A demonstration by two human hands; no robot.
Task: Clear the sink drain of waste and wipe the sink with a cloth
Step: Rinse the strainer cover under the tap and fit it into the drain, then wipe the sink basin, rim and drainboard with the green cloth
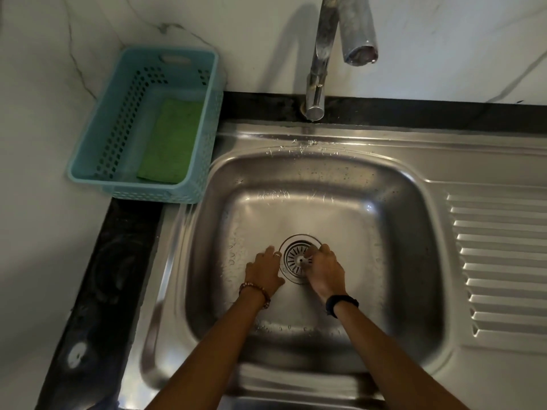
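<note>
From the head view, no brand, label or writing can be read on anything.

The sink (393,184) is a steel basin with rounded corners, its walls and floor beaded with water drops. The drain (296,258) sits in the middle of the basin floor, slightly toward the near side: a round metal ring around a slotted strainer with a small knob at its centre. Whether any waste lies in the strainer cannot be told.

The left hand (264,272) lies on the basin floor just left of the drain, fingers loosely spread and nearly flat, their tips touching the drain's ring; it holds nothing. A bead bracelet (255,293) circles that wrist. The right hand (325,272) is over the right side of the drain, fingers curled narrow at the strainer; whether they actually grip it cannot be told. A black band (342,303) sits on that wrist.

The basin floor is bare all around the hands. A ribbed draining board (503,261) runs along the right. The tap (319,63) rises at the far rim, its spout hanging over the far part of the basin. Far left, on the counter, a blue basket (97,128) stands just beside the sink's corner, with a green scouring pad (171,140) lying flat inside it. A black edge (97,291) borders the sink on the left and far sides.
</note>
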